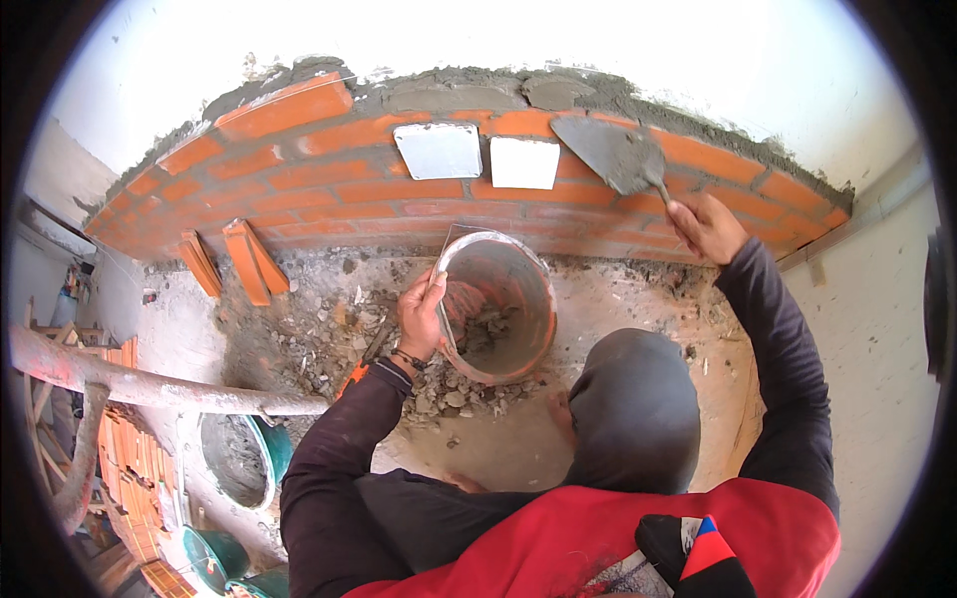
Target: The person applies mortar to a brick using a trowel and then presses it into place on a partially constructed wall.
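My right hand (706, 227) is closed round the handle of a pointed trowel (626, 159), its blade coated with grey mortar. The blade is over the upper courses of a low orange brick wall (419, 189), though I cannot tell whether it touches the bricks. Wet mortar (454, 97) lies along the wall's top. My left hand (421, 317) grips the left rim of a bucket (547, 319), which tilts and has lumps of grey mortar in its bottom. My left fingers bend over the rim, with the thumb on top.
Two white square plates (437, 151) sit on the wall's face. Loose bricks (254, 261) lean at its left foot. Rubble (454, 396) surrounds the bucket. A long pole (169, 384) crosses at left, near a green mortar tub (276, 453) and stacked bricks (130, 478).
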Action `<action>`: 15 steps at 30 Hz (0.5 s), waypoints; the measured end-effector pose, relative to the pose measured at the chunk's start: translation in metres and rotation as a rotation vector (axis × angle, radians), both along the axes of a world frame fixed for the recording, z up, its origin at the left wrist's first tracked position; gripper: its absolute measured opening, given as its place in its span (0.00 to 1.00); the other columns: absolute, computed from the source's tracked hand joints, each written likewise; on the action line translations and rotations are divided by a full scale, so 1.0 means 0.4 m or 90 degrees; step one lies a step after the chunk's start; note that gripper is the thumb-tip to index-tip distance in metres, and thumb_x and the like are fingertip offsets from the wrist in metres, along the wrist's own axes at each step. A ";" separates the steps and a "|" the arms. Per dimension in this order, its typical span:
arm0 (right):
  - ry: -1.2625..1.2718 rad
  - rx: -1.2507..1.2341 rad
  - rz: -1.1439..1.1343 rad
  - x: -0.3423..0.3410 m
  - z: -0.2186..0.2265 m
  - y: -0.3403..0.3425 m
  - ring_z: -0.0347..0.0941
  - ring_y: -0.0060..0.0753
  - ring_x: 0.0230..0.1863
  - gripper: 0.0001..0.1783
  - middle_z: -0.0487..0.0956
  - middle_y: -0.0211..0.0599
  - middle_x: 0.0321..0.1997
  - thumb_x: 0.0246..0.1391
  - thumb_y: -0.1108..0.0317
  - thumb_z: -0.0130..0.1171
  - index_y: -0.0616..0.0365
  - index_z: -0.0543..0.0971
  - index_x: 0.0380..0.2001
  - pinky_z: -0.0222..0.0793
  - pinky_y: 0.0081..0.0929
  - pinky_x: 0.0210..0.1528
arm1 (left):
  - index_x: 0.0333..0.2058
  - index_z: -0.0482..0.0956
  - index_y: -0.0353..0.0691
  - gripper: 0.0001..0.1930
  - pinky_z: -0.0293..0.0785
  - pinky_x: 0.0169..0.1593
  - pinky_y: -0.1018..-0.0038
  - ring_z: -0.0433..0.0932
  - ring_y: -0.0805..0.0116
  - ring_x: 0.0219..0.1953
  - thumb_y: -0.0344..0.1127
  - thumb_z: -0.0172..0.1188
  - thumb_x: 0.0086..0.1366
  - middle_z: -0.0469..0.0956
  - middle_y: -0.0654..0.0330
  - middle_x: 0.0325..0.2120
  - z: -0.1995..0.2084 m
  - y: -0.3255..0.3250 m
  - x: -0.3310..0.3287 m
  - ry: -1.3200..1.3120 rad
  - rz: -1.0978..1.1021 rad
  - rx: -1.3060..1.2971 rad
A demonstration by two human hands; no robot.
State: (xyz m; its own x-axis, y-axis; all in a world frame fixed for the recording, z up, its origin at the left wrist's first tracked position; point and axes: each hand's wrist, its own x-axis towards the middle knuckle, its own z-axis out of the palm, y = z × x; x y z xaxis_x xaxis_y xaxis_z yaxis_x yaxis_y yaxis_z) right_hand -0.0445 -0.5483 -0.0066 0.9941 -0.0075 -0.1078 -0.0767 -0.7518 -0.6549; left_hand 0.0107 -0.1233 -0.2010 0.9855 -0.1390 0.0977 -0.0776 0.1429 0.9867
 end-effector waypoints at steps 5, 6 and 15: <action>-0.076 0.044 0.062 -0.059 0.049 0.037 0.62 0.19 0.14 0.26 0.67 0.26 0.13 0.71 0.52 0.41 0.60 0.73 0.24 0.59 0.22 0.18 | 0.45 0.79 0.23 0.17 0.67 0.51 0.79 0.72 0.77 0.46 0.35 0.56 0.69 0.78 0.59 0.49 0.012 -0.007 -0.002 0.011 0.010 0.000; -0.069 0.049 0.046 -0.053 0.077 0.073 0.63 0.20 0.14 0.26 0.67 0.27 0.14 0.71 0.52 0.41 0.61 0.74 0.24 0.60 0.23 0.18 | 0.45 0.79 0.23 0.17 0.67 0.51 0.79 0.73 0.77 0.46 0.35 0.56 0.69 0.79 0.60 0.48 0.007 0.001 -0.001 0.018 0.012 0.000; 0.112 -0.082 -0.088 0.003 0.338 0.196 0.61 0.20 0.13 0.26 0.66 0.25 0.15 0.70 0.52 0.40 0.58 0.71 0.23 0.61 0.23 0.14 | 0.42 0.80 0.24 0.16 0.70 0.47 0.77 0.74 0.75 0.45 0.37 0.58 0.68 0.80 0.58 0.46 0.002 -0.021 0.002 -0.017 -0.006 0.026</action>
State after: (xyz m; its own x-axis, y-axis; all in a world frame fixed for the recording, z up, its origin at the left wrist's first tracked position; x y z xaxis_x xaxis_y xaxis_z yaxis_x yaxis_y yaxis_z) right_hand -0.0434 -0.4698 0.1286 0.9489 -0.1662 -0.2683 -0.2882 -0.8028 -0.5220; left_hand 0.0113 -0.1318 -0.2001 0.9811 -0.1531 0.1185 -0.1034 0.1032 0.9893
